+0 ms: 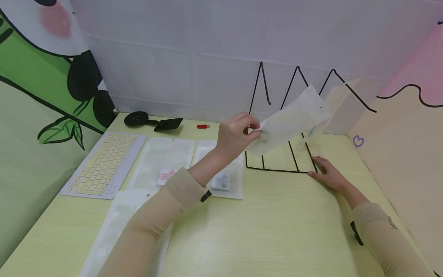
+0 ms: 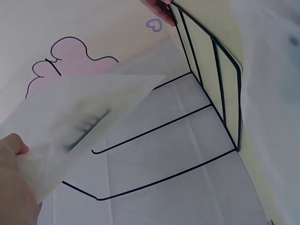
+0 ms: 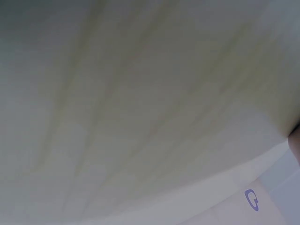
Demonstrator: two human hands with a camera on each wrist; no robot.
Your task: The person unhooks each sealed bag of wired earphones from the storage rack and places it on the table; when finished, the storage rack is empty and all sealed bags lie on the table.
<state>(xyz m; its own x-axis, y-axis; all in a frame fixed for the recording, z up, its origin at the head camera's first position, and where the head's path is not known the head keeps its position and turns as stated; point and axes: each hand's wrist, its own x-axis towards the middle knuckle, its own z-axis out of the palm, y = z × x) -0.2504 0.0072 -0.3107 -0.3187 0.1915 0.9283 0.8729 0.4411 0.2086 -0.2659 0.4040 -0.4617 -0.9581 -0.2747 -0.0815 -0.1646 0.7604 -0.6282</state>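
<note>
My left hand pinches one end of a translucent white plastic bag, which slants up to the right in front of a black wire rack. In the left wrist view a blurred dark shape shows through the bag, and thumb and fingers grip its crumpled edge. The rack's base lies on the table, and its bent prongs rise toward the back wall. At the base's front right corner my right hand holds the frame between thumb and fingers. A blurred pale surface fills most of the right wrist view.
A white keyboard lies at the left. Beside it are bags with a pink-and-white case and a pale blue case, and another bag nearer me. A black folding stand and a red USB stick sit at the back.
</note>
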